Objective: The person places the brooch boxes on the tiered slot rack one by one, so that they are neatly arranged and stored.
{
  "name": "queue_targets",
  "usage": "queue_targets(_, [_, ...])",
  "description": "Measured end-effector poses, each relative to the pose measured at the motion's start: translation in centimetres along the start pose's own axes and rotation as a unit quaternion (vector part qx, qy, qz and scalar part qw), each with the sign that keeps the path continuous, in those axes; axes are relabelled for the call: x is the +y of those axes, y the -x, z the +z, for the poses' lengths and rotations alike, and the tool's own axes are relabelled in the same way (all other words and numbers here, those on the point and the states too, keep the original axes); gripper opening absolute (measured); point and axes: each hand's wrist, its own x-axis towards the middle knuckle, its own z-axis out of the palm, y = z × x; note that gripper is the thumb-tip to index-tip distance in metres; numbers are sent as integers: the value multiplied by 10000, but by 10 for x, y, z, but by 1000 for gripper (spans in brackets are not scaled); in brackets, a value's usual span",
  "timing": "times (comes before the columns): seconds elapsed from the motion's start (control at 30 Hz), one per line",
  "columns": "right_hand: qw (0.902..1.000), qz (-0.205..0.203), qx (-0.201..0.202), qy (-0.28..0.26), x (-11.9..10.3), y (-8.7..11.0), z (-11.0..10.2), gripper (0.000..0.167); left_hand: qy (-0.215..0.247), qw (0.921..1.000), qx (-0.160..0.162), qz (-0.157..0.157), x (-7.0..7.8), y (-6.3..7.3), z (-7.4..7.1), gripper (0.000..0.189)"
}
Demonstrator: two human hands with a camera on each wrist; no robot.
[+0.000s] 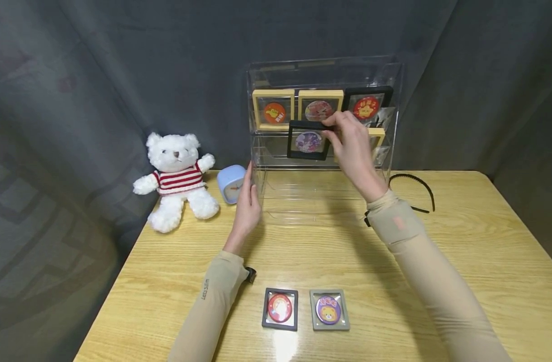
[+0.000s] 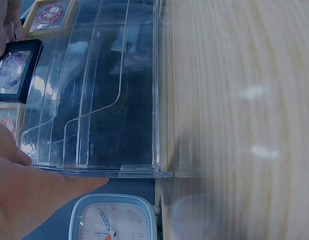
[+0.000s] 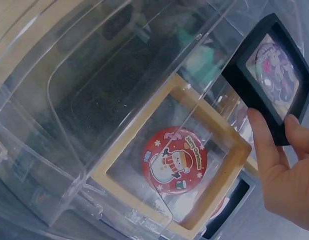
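Note:
My right hand [image 1: 350,143] pinches a black square display frame [image 1: 308,141] by its upper right edge. Inside it is a round purple badge [image 3: 275,75]. The frame is held in front of a clear tiered display rack [image 1: 298,191]. On the rack's upper tier stand two yellow frames, one with an orange badge [image 1: 274,113], and a black frame with a red star badge [image 1: 366,107]. Lower right, partly behind my hand, is a yellow frame with a red snowman badge [image 3: 174,160]. My left hand [image 1: 248,208] touches the rack's left side with straight fingers.
Near the table's front lie a black frame with a red badge [image 1: 279,308] and a grey frame with a bear badge [image 1: 329,310]. A white teddy bear [image 1: 176,176] and blue clock [image 1: 231,184] are left of the rack; a black headband [image 1: 427,190] lies right.

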Motion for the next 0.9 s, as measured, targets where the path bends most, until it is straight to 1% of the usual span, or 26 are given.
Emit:
queue_targets(0.1, [10000, -38, 39, 54, 2, 0, 1, 14, 6, 10000, -34, -27, -1, 0, 1, 59])
queue_targets(0.33, [9994, -15, -256, 226, 8, 7, 4, 11, 6, 10000, -55, -13, -1, -1, 2, 58])
queue_targets(0.6, [9975, -106, -489, 499, 8, 11, 7, 9, -26, 10000, -15, -54, -1, -2, 1, 59])
queue_targets(0.73, [9960, -152, -582, 665, 8, 11, 7, 12, -23, 10000, -8, -22, 0, -2, 0, 58])
queue_targets(0.9, [9950, -189, -594, 785, 7, 11, 6, 21, -46, 10000, -7, -56, 0, -2, 0, 58])
